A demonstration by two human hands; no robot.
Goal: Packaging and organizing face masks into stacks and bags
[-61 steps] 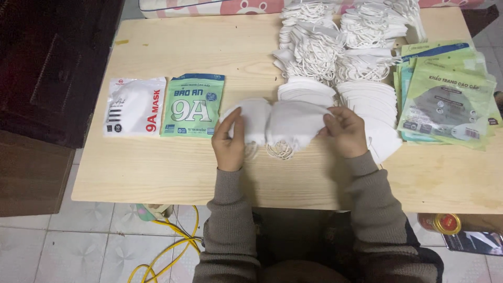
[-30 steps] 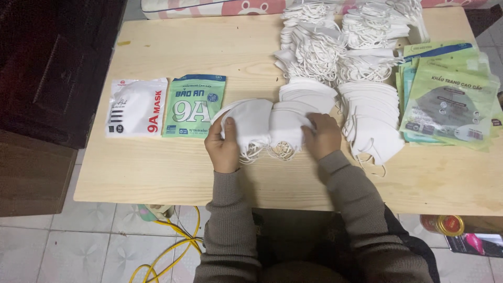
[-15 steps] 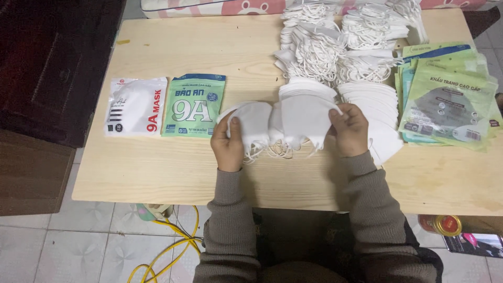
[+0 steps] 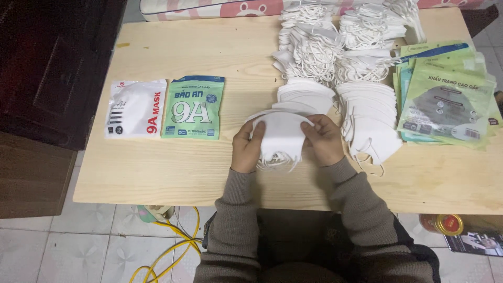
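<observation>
A small stack of folded white face masks (image 4: 280, 137) sits between my two hands above the near middle of the wooden table (image 4: 157, 173), with ear loops dangling below it. My left hand (image 4: 246, 145) grips its left edge and my right hand (image 4: 322, 140) grips its right edge. Just behind my hands lies a fanned pile of white masks (image 4: 306, 94). To the right, a second fanned pile of masks (image 4: 369, 118) spreads towards the table's right side.
A white mask pouch (image 4: 135, 108) and a green mask pouch (image 4: 193, 107) lie flat at the left. Green pouches (image 4: 448, 97) are stacked at the right. Heaps of masks with loops (image 4: 340, 36) fill the back. Yellow cable (image 4: 167, 246) runs on the tiled floor.
My hands have drawn together, squeezing the spread masks into one compact stack. My right hand moved left; the stack now sits narrower between both hands.
</observation>
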